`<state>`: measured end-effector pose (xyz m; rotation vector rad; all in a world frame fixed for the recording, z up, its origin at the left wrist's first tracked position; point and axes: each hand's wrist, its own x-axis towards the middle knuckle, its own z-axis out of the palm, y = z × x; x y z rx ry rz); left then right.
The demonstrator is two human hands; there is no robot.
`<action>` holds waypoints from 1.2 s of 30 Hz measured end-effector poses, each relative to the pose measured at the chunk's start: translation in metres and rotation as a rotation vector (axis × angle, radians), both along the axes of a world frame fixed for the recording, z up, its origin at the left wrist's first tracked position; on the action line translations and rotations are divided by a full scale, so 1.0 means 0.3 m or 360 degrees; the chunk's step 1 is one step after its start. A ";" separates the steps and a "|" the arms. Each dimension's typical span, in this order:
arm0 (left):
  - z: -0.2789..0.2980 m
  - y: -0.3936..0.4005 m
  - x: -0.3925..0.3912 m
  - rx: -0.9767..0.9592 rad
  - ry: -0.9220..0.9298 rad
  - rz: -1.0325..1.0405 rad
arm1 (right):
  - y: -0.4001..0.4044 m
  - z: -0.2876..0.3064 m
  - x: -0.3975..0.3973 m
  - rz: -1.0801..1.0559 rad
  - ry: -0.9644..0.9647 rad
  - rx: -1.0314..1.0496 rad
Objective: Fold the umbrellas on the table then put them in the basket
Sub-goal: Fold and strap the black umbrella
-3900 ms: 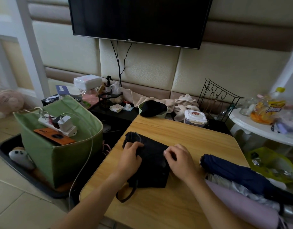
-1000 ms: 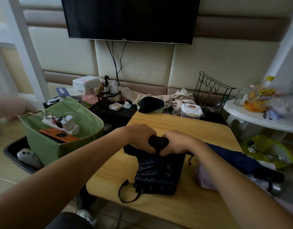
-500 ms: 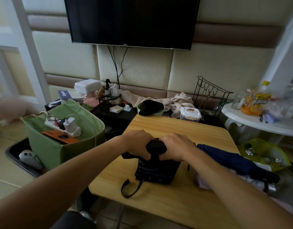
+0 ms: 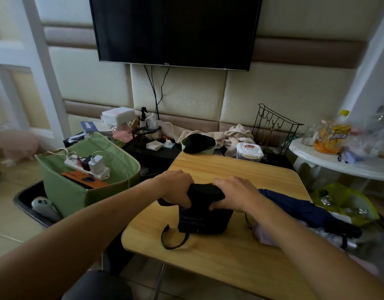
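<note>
The black umbrella [image 4: 205,210] is being gripped near the surface's [image 4: 240,263] left edge, the left hand [image 4: 177,187] and right hand [image 4: 234,194] curled around its rolled top (probably to tighten the canopy); the green basket [image 4: 78,191] is standing beyond that edge.

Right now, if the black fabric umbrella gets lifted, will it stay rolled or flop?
Black fabric umbrella: probably floppy, since its cloth creases under the left hand and right hand. Its loose wrist strap would likely dangle. Seems light.
</note>
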<state>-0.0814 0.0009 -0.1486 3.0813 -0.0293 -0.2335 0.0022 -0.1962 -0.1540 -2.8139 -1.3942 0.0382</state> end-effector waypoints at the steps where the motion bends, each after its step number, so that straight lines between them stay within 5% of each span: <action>1: 0.006 0.008 -0.001 -0.0135 0.0097 -0.0001 | -0.001 0.003 -0.005 0.0002 0.0025 -0.0008; 5: 0.019 0.033 -0.003 -0.0287 0.0157 -0.0076 | 0.000 0.006 -0.005 -0.0015 0.0165 0.0000; 9: 0.012 0.001 -0.008 0.0185 -0.0373 -0.0202 | -0.004 0.007 0.014 -0.0135 0.0448 0.0067; 14: -0.020 -0.016 -0.008 0.0505 -0.0416 -0.0204 | -0.001 0.015 0.046 -0.0081 0.0643 0.0007; 22: 0.042 0.023 0.019 -0.0122 -0.0001 -0.0033 | 0.003 0.008 0.020 0.0107 0.0005 -0.0038; 26: 0.046 0.033 0.022 -0.0344 0.0203 -0.0066 | 0.014 -0.003 0.026 0.0089 0.0008 -0.0019; 31: 0.039 -0.012 0.020 0.0348 -0.0322 -0.0114 | -0.001 -0.013 0.046 -0.0061 0.0132 0.0138; 36: 0.029 -0.039 0.018 0.0537 -0.0336 -0.0105 | -0.023 0.015 0.050 -0.0045 0.0644 0.0071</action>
